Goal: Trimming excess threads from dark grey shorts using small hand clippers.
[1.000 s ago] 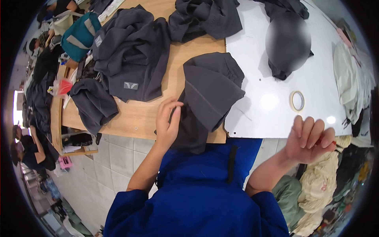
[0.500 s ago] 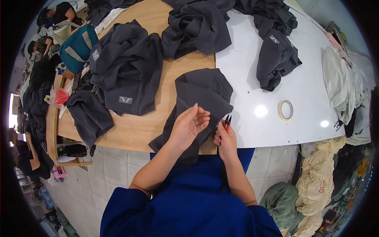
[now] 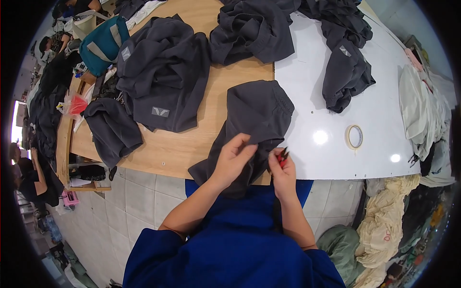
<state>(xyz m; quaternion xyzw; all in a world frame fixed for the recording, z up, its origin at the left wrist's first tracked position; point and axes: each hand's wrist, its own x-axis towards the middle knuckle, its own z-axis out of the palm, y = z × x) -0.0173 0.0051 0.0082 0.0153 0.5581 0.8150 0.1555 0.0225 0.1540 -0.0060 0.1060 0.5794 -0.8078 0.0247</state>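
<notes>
Holding red snips, the right hand is beside the dark garment, which hangs over the front edge of the table. The left hand has thumb and finger close together at a fold; whether they pinch it, I cannot tell. A slip of the points could nick the garment, partly hidden under that hand. A tape roll and heaped clothes lie apart.

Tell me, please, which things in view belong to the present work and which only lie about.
In use: dark grey garment, at left hand; red-handled snips, in right hand.

Lying about: tape roll, teal bag, cream cloth.
</notes>
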